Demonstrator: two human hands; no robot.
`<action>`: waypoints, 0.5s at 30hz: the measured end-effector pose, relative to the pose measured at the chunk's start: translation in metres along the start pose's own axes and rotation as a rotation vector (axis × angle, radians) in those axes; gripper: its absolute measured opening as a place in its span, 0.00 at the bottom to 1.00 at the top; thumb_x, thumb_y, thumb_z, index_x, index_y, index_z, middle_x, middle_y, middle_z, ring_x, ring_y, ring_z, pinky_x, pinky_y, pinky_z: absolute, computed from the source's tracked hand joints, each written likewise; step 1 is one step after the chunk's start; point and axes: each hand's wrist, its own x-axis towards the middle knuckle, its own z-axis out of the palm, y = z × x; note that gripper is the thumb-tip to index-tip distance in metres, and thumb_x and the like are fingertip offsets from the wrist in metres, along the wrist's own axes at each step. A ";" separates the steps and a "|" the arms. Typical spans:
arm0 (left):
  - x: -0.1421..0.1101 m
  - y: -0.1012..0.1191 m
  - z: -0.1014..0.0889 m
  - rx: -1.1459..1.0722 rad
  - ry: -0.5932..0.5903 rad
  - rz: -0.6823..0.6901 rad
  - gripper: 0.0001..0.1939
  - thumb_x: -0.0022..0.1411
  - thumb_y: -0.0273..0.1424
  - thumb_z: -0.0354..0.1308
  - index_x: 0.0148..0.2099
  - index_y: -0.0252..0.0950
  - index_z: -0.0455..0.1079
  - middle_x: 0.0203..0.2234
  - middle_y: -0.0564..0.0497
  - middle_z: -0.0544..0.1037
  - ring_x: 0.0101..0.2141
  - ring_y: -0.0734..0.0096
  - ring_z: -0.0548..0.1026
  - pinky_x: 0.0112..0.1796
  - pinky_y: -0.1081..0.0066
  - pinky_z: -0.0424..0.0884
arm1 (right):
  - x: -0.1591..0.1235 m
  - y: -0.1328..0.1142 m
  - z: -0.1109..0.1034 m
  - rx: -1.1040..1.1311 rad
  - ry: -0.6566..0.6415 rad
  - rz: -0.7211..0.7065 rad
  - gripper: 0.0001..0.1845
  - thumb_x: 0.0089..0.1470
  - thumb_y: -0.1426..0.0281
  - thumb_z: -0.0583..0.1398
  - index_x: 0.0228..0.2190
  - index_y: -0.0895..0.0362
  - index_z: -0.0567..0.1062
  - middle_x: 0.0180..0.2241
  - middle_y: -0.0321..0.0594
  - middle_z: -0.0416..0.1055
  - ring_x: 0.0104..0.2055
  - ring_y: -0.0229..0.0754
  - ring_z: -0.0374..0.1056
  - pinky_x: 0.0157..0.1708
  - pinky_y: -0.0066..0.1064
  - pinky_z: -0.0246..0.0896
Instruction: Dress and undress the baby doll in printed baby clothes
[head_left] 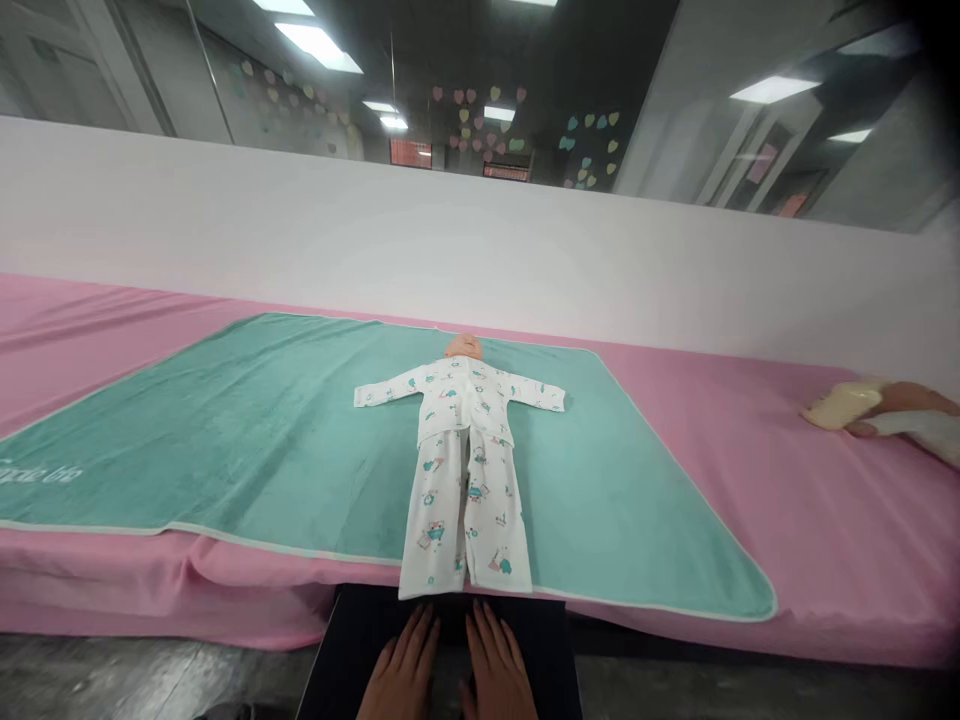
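A baby doll (pixel 465 346) in white printed pyjamas (pixel 465 450) lies on its back on a teal blanket (pixel 262 430), arms spread, legs toward me. Only the top of its head shows. My left hand (pixel 403 668) and my right hand (pixel 496 668) lie flat side by side, fingers stretched out, on a dark surface (pixel 345 650) just below the pyjama legs. Neither hand holds anything, and neither touches the doll.
The blanket covers a pink sheeted bed (pixel 787 470) along a white wall (pixel 480 230) with a mirror above. At the far right lies a cream object (pixel 840 405) beside a partly seen second doll (pixel 911 415). Grey floor (pixel 112 680) runs below the bed.
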 end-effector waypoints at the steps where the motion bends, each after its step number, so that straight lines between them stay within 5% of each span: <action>1: 0.001 0.006 0.003 0.056 -0.016 0.004 0.27 0.56 0.29 0.49 0.59 0.42 0.59 0.54 0.48 0.67 0.53 0.60 0.65 0.47 0.60 0.66 | -0.001 -0.005 0.010 -0.054 -0.013 0.012 0.32 0.51 0.71 0.52 0.58 0.56 0.56 0.55 0.45 0.61 0.55 0.53 0.60 0.51 0.45 0.57; 6: 0.006 0.018 0.000 0.135 -0.043 0.024 0.32 0.55 0.30 0.50 0.63 0.42 0.52 0.60 0.49 0.58 0.61 0.56 0.47 0.57 0.47 0.37 | -0.008 -0.025 0.035 -0.098 -0.116 -0.004 0.35 0.54 0.77 0.47 0.61 0.56 0.44 0.61 0.41 0.50 0.62 0.47 0.47 0.59 0.46 0.40; 10: -0.008 0.014 -0.004 0.107 -0.001 0.101 0.32 0.55 0.27 0.49 0.62 0.43 0.53 0.59 0.51 0.60 0.61 0.62 0.46 0.58 0.49 0.34 | -0.016 -0.027 0.028 -0.013 -0.146 -0.058 0.35 0.54 0.76 0.48 0.62 0.56 0.42 0.62 0.40 0.46 0.63 0.46 0.44 0.60 0.44 0.40; 15: -0.012 0.016 -0.010 0.101 -0.074 0.072 0.32 0.56 0.28 0.49 0.63 0.42 0.50 0.61 0.50 0.54 0.61 0.61 0.48 0.58 0.49 0.33 | -0.012 -0.034 0.014 0.142 -0.202 0.120 0.38 0.52 0.81 0.48 0.61 0.52 0.41 0.63 0.40 0.41 0.64 0.47 0.42 0.59 0.45 0.45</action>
